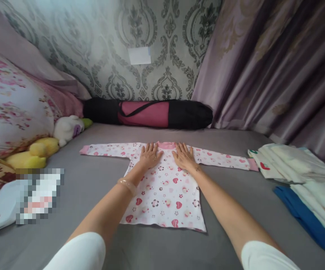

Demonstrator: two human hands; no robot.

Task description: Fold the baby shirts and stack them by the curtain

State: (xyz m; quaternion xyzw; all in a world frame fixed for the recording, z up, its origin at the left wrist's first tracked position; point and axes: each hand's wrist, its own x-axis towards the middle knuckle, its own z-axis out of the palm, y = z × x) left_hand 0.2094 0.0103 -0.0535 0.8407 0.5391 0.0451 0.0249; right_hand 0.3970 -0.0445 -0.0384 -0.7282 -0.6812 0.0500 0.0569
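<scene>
A child's long-sleeved shirt [162,198], white with pink hearts and flowers, lies spread flat with both sleeves stretched out sideways. Its collar and cuffs are pink, and the collar points away from me. My left hand [150,155] rests flat on the shirt's left shoulder area, fingers apart. On the other side of the collar, my right hand [184,156] presses flat on the right shoulder area, its fingers also spread. Neither hand grips the fabric. A pale bangle [127,186] circles my left wrist.
Folded clothes [294,163] are stacked at the right, with a blue folded garment [305,217] nearer me. A black and pink long bag [145,113] lies along the wall. Plush toys [68,129], a floral pillow [13,108] and a white case [3,204] sit at the left.
</scene>
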